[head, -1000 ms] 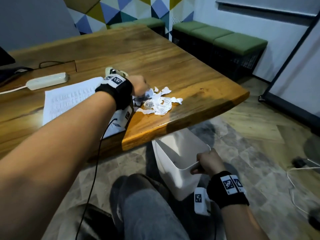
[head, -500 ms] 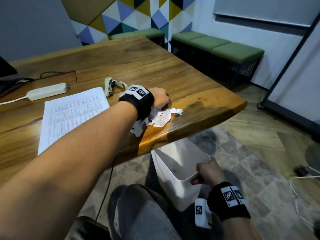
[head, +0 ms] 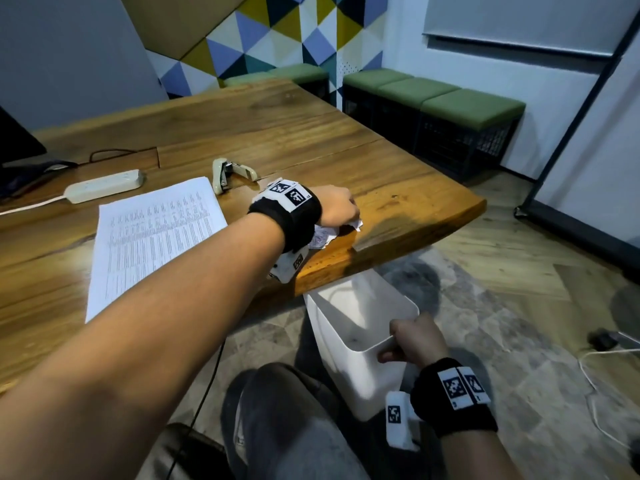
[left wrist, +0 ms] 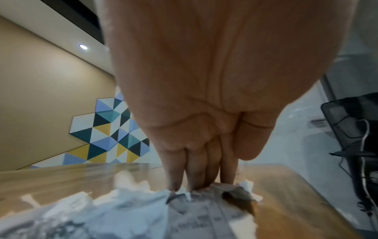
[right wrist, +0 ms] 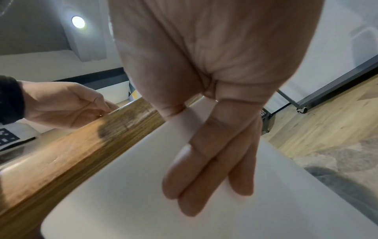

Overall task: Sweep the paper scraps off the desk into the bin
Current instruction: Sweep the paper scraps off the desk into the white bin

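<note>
I see the white bin (head: 349, 344) held below the near edge of the desk (head: 398, 188), tilted so that its open mouth faces up towards that edge; its long axis runs from the rim under the desk down towards my knees. The inside walls that show are bare white, and the bottom is too dim for me to tell what lies in it. My right hand (head: 414, 342) grips the bin's near rim: in the right wrist view the thumb lies over the rim on one side and the fingers (right wrist: 206, 174) lie flat along the wall on the other, pinching it between them. My left hand (head: 337, 209) is on the desk close to its near edge, above the bin, palm down over the paper scraps (head: 327, 233). In the left wrist view the fingers (left wrist: 194, 169) are held together and fairly straight, their tips pressing down on the crumpled scraps, which lie bunched in a heap under and in front of the palm; a few torn white corners stick out past the hand towards the desk's right end. Further left on the desk lie a printed sheet (head: 152, 237), a stapler (head: 227, 174) and a power strip (head: 104, 185).
</note>
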### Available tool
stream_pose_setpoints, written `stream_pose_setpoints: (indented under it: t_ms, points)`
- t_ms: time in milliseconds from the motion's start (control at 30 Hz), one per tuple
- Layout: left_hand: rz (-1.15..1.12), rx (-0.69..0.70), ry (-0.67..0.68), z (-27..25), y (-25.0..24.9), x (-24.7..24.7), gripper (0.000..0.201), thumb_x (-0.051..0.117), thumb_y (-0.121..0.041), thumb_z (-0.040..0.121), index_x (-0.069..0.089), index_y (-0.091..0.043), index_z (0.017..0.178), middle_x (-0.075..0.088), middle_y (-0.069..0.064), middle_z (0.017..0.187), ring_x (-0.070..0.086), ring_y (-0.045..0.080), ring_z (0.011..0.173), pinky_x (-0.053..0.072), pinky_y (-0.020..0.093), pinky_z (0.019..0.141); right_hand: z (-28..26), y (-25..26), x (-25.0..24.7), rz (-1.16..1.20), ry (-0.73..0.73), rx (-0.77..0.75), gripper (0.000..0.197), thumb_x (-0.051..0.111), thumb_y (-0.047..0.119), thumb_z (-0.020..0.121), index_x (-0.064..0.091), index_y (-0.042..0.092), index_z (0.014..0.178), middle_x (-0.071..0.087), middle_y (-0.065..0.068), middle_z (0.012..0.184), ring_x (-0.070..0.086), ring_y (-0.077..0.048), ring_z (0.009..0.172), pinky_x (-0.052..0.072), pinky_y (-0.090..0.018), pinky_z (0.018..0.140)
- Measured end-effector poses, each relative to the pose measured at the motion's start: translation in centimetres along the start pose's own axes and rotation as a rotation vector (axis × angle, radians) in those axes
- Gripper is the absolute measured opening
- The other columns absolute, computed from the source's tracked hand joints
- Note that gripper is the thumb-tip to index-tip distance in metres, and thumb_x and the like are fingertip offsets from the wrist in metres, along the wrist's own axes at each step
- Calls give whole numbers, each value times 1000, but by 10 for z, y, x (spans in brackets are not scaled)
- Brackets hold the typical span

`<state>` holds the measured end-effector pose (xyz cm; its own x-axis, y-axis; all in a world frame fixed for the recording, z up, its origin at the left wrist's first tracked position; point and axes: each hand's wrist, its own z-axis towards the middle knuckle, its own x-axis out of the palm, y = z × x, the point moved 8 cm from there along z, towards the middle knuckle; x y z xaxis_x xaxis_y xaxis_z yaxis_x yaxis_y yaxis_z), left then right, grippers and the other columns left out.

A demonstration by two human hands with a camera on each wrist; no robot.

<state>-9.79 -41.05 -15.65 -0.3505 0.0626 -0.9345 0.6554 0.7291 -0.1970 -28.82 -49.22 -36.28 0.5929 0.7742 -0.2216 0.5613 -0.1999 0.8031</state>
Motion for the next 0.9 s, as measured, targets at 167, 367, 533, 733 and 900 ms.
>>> stream_pose_setpoints:
  t_ms: [167, 367, 533, 733, 900]
  points:
    - [127, 23, 26, -12, -18, 8, 37, 45, -27, 98, 69, -6, 116, 67, 14, 120, 60, 31, 108, 39, 28, 78, 4, -4, 8, 91, 13, -17, 52, 50, -5, 76, 43, -7, 127, 62, -45, 104, 71, -53, 53, 63, -49, 53]
    - [211, 152, 101, -21, -27, 17, 36, 41, -25, 101, 68, -6, 117, 67, 12, 121, 62, 30, 103, 51, 36, 89, 5, -5, 7, 88, 18, -7, 50, 45, -10, 78, 43, -9, 129, 64, -38, 69, 71, -54, 56, 63, -50, 53]
    - [307, 201, 48, -34, -43, 28, 41, 43, -35, 101, 69, -4, 106, 66, 10, 99, 55, 26, 86, 42, 31, 72, 8, -8, 13, 98, 25, -5, 61, 47, -3, 67, 46, -12, 128, 67, -48, 79, 72, -56, 59, 64, -59, 61]
    - [246, 249, -59, -49, -40, 7, 33, 38, -23, 98, 65, -5, 97, 67, 11, 105, 63, 25, 88, 54, 35, 81, 10, -11, 13, 127, 20, -7, 60, 45, -8, 72, 43, -13, 132, 66, -48, 76, 72, -55, 56, 63, -51, 55]
    - [296, -5, -104, -62, 2, -13, 34, 42, -21, 92, 54, -10, 63, 61, 13, 84, 52, 29, 76, 38, 29, 61, 11, -14, 13, 135, 23, -6, 55, 45, -8, 75, 44, -16, 129, 66, -40, 65, 71, -50, 51, 61, -44, 51]
